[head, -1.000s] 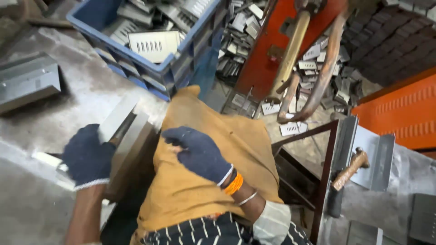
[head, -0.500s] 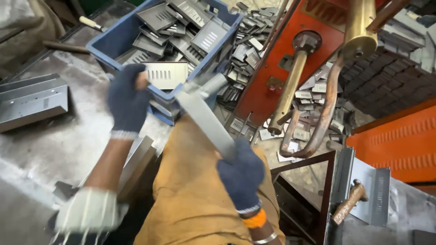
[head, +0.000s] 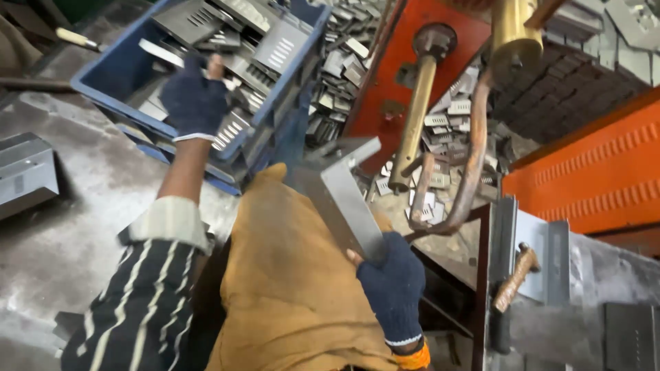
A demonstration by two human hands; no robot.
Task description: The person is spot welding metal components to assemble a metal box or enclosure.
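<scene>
Blue crate [head: 130, 82] on grey floor [head: 75, 227]

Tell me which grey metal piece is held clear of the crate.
The long angled bracket, gripped by the right hand over the tan cloth; the louvred plates lie in the blue crate.

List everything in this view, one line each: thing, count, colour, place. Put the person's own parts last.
Metal bracket: one, grey, centre, held in the right hand.
Slotted metal plates: many, grey, piled in the crate.
Crate: one, blue, upper left.
Loose metal parts: many, grey, on the floor right of the crate.
Brass arms: two, brass and copper, upper centre.
Machine panels: orange-red, right.
Hammer: one, wooden handle, lower right.
Apron cloth: one, mustard, lower centre.
Left hand: dark blue glove, reaching into the crate.
Right hand: dark blue glove, gripping the bracket.
</scene>
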